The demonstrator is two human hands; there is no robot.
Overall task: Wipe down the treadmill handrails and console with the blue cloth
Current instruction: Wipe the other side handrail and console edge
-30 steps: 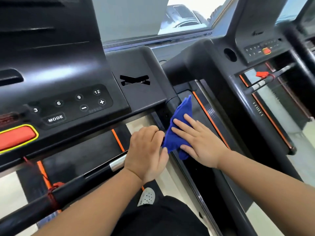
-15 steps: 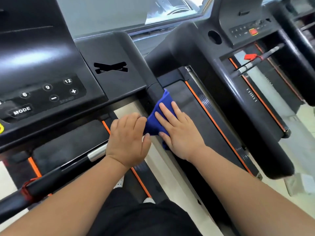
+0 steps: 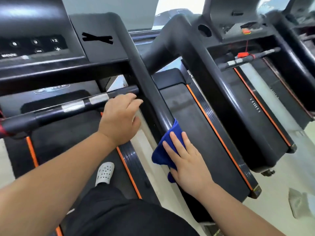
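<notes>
Since a moment ago we have slid our right hand point(image 3: 188, 160) and the blue cloth point(image 3: 166, 147) down the right handrail point(image 3: 153, 92), away from the console point(image 3: 42, 46), while our left hand point(image 3: 120, 119) has let go of the crossbar point(image 3: 71, 106). Our right fingers lie flat and spread, pressing the cloth onto the rail; the cloth bunches under them, its long axis following the rail. Beyond the fingertips, bare rail runs clear up to the console. Our left hand hovers loosely curled beside the crossbar, holding nothing. Right of the grip, a gap separates us from the neighbouring treadmill point(image 3: 238, 103).
</notes>
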